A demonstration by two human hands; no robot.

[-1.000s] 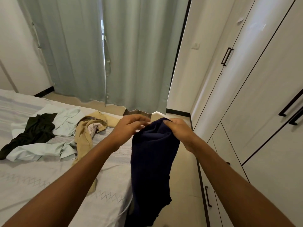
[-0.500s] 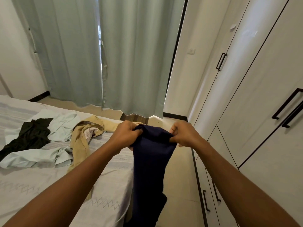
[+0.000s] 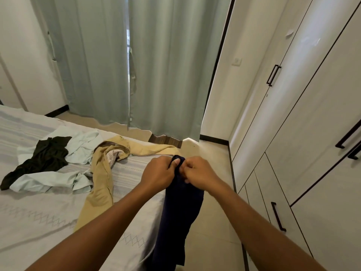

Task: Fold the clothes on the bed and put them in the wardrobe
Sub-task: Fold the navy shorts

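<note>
Folding step: left hand [image 3: 158, 174] and right hand [image 3: 199, 172] pinch the navy garment [image 3: 180, 208] together, hanging past the bed [image 3: 39, 222] corner; next, halve it again, wardrobe [image 3: 312, 114] unopened

Soft daylight through the curtain [image 3: 156, 65] gap, sheen on wardrobe doors [image 3: 312, 94], wide-angle bending at edges.

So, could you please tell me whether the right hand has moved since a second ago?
Yes. The right hand has moved left to meet the left hand, bunching the navy garment.
</note>
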